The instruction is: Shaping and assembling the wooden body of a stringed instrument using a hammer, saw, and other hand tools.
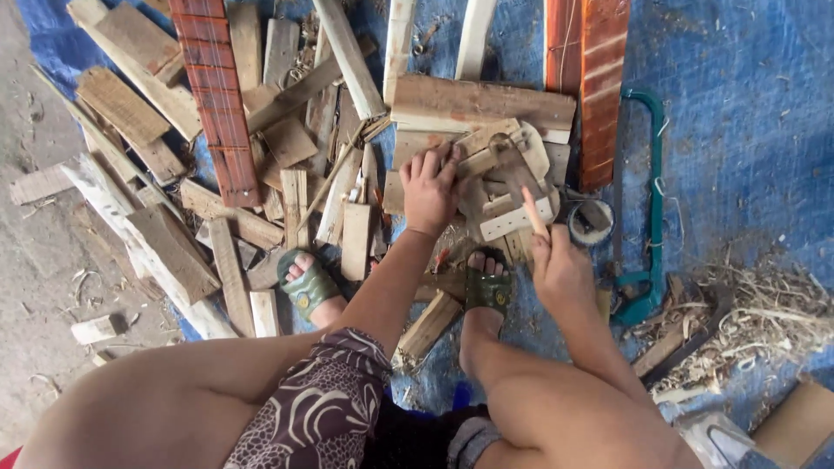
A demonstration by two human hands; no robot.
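My left hand (429, 187) presses down on a small pale wood piece (482, 143) lying on a stack of scrap boards. My right hand (559, 267) grips the wooden handle of a hammer (514, 171), whose metal head is blurred just above the pale wood piece. My two feet in green sandals (489, 291) rest on wood scraps below the hands, and my bare knees fill the bottom of the view.
Many loose wood offcuts (174, 243) cover a blue tarp (738, 104). A reddish slatted board (217, 104) lies at top left, another (599, 87) at top right. A green-framed saw (653, 200) and a tape roll (591, 221) lie right. Wood shavings (747, 321) pile at right.
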